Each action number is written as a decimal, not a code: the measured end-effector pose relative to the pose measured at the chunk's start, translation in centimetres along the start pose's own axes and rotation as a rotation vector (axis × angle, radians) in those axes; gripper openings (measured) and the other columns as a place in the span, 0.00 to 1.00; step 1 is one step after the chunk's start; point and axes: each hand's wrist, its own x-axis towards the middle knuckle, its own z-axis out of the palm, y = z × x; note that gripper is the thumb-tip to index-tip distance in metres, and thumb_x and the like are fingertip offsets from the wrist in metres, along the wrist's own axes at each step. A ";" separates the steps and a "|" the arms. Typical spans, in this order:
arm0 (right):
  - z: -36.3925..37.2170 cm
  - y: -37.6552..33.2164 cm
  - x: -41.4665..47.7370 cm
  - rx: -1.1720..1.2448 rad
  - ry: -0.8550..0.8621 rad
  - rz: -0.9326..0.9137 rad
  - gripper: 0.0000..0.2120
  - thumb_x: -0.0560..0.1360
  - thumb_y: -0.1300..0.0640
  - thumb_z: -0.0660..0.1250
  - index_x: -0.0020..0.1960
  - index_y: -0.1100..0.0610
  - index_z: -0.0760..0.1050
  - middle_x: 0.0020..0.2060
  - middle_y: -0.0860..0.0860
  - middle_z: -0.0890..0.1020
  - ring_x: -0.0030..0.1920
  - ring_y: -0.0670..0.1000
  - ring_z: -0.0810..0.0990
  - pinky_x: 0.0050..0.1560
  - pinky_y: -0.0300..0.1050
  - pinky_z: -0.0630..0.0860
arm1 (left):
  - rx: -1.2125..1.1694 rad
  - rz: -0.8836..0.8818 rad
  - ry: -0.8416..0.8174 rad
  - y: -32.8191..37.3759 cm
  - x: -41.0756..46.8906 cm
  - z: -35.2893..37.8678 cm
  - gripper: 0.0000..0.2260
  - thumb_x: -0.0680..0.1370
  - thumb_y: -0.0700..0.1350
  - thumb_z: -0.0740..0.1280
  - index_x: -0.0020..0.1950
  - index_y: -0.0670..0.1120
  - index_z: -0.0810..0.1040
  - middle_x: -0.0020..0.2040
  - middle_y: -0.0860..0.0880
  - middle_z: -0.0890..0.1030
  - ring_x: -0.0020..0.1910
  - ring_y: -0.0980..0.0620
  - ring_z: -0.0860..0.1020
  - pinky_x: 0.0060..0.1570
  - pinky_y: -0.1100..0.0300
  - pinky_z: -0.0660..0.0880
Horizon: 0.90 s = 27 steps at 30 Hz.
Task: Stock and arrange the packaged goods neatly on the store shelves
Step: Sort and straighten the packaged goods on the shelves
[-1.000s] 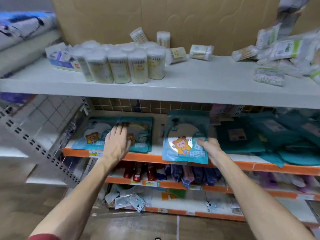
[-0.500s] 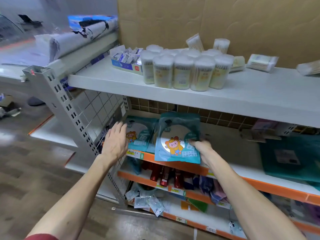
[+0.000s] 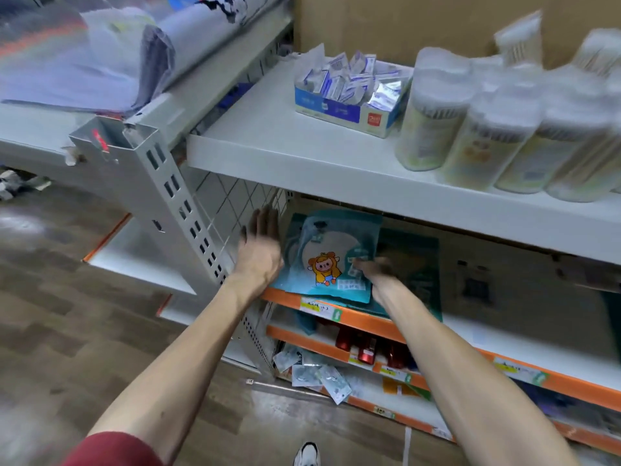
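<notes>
A teal pack with a cartoon bear [image 3: 324, 260] lies on top of other teal packs at the left end of the orange-edged shelf [image 3: 366, 322]. My right hand [image 3: 378, 270] holds its right edge, thumb on the printed face; the hand is blurred. My left hand [image 3: 260, 245] is at the pack's left edge with fingers straight, pointing into the shelf beside the wire grid side panel [image 3: 232, 210]. More teal packs [image 3: 415, 264] lie to the right, under my right hand.
The white shelf above [image 3: 302, 153] carries a blue box of sachets [image 3: 349, 92] and wrapped cotton-swab tubs [image 3: 470, 136]. Red bottles [image 3: 366, 348] stand on the lower shelf, small packets [image 3: 316, 373] below them. A perforated grey upright [image 3: 178, 196] stands left; wooden floor lies beyond.
The view swung left. My right hand brought the bear pack left and down onto the stack at the shelf's left end. My left hand stayed by the stack's left side.
</notes>
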 end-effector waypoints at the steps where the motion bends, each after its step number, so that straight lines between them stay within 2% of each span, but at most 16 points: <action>1: 0.6 -0.1 0.2 -0.006 0.008 -0.008 0.09 0.77 0.63 0.67 0.56 0.63 0.75 0.48 0.59 0.83 0.44 0.56 0.84 0.46 0.52 0.82 | -0.026 0.024 0.003 0.1 0.3 0.4 0.33 0.82 0.47 0.58 0.79 0.42 0.42 0.79 0.43 0.44 0.78 0.43 0.44 0.76 0.42 0.50; 4: 2.3 -0.5 0.8 -0.088 0.053 -0.057 0.11 0.76 0.62 0.68 0.57 0.65 0.75 0.52 0.60 0.82 0.47 0.57 0.83 0.47 0.52 0.82 | -0.024 0.095 0.013 0.4 0.6 1.3 0.32 0.81 0.45 0.58 0.80 0.42 0.46 0.80 0.41 0.46 0.78 0.42 0.45 0.75 0.42 0.52; 6: 3.1 -0.6 0.8 -0.308 0.095 -0.146 0.09 0.77 0.59 0.68 0.52 0.65 0.76 0.48 0.57 0.82 0.47 0.56 0.82 0.43 0.47 0.79 | -0.005 0.126 0.026 0.3 0.6 1.7 0.32 0.79 0.43 0.59 0.80 0.41 0.48 0.79 0.40 0.50 0.78 0.41 0.48 0.75 0.43 0.52; 8: 3.4 -0.6 0.5 -0.682 0.136 -0.251 0.12 0.79 0.53 0.66 0.41 0.60 0.75 0.39 0.53 0.80 0.41 0.53 0.79 0.34 0.42 0.72 | -0.007 0.125 0.028 0.1 0.8 1.7 0.32 0.78 0.43 0.59 0.80 0.42 0.49 0.79 0.41 0.51 0.78 0.42 0.49 0.75 0.43 0.52; 10: 3.5 -0.4 0.3 -0.962 0.191 -0.324 0.17 0.80 0.47 0.63 0.40 0.58 0.76 0.38 0.51 0.81 0.35 0.50 0.78 0.32 0.41 0.71 | -0.014 0.112 0.032 -0.2 0.8 1.6 0.34 0.77 0.43 0.61 0.80 0.43 0.48 0.79 0.41 0.51 0.78 0.42 0.49 0.75 0.42 0.54; 13: 3.7 0.2 0.1 -1.111 0.242 -0.351 0.18 0.80 0.44 0.60 0.43 0.55 0.80 0.36 0.49 0.81 0.28 0.45 0.75 0.26 0.38 0.66 | -0.015 0.112 0.013 -0.3 0.7 1.3 0.35 0.77 0.43 0.62 0.80 0.44 0.47 0.80 0.43 0.49 0.79 0.43 0.47 0.75 0.43 0.53; 15: 3.6 0.6 -0.5 -1.201 0.282 -0.391 0.19 0.80 0.44 0.60 0.43 0.57 0.80 0.35 0.50 0.81 0.28 0.47 0.76 0.25 0.39 0.65 | -0.007 0.135 0.020 0.0 0.4 1.0 0.35 0.77 0.43 0.62 0.80 0.47 0.47 0.80 0.44 0.49 0.79 0.44 0.47 0.76 0.44 0.52; 18: 2.7 1.2 -1.8 -1.295 0.307 -0.443 0.17 0.81 0.47 0.59 0.49 0.60 0.77 0.44 0.54 0.83 0.41 0.55 0.82 0.33 0.42 0.71 | -0.019 0.190 0.016 0.8 0.0 0.7 0.34 0.77 0.42 0.64 0.79 0.49 0.52 0.79 0.45 0.52 0.78 0.44 0.49 0.76 0.45 0.51; 21: 0.1 0.7 -3.1 -1.270 0.308 -0.542 0.16 0.81 0.50 0.60 0.60 0.61 0.71 0.55 0.59 0.77 0.54 0.59 0.78 0.45 0.50 0.76 | -0.042 0.234 -0.022 2.5 0.0 0.9 0.33 0.76 0.43 0.65 0.79 0.47 0.56 0.79 0.45 0.54 0.78 0.44 0.51 0.75 0.44 0.56; 24: -4.9 -0.3 -4.7 -1.266 0.357 -0.598 0.17 0.79 0.52 0.59 0.64 0.60 0.70 0.61 0.60 0.75 0.60 0.61 0.74 0.57 0.53 0.72 | -0.070 0.325 -0.019 6.1 0.2 1.5 0.34 0.74 0.44 0.66 0.78 0.44 0.57 0.79 0.44 0.56 0.78 0.43 0.54 0.73 0.44 0.58; 26: -9.1 -0.4 -5.9 -1.361 0.394 -0.631 0.25 0.78 0.53 0.61 0.72 0.60 0.64 0.70 0.60 0.68 0.70 0.61 0.67 0.67 0.55 0.65 | -0.076 0.413 -0.016 9.7 0.1 1.9 0.35 0.75 0.45 0.66 0.79 0.45 0.55 0.80 0.46 0.54 0.78 0.44 0.53 0.75 0.45 0.55; 27: -11.5 -0.4 -6.8 -1.380 0.452 -0.672 0.28 0.76 0.54 0.64 0.74 0.60 0.63 0.72 0.60 0.67 0.72 0.61 0.65 0.69 0.56 0.63 | -0.086 0.465 -0.011 11.9 -0.2 1.9 0.35 0.75 0.46 0.66 0.79 0.46 0.54 0.80 0.47 0.52 0.78 0.45 0.52 0.75 0.46 0.53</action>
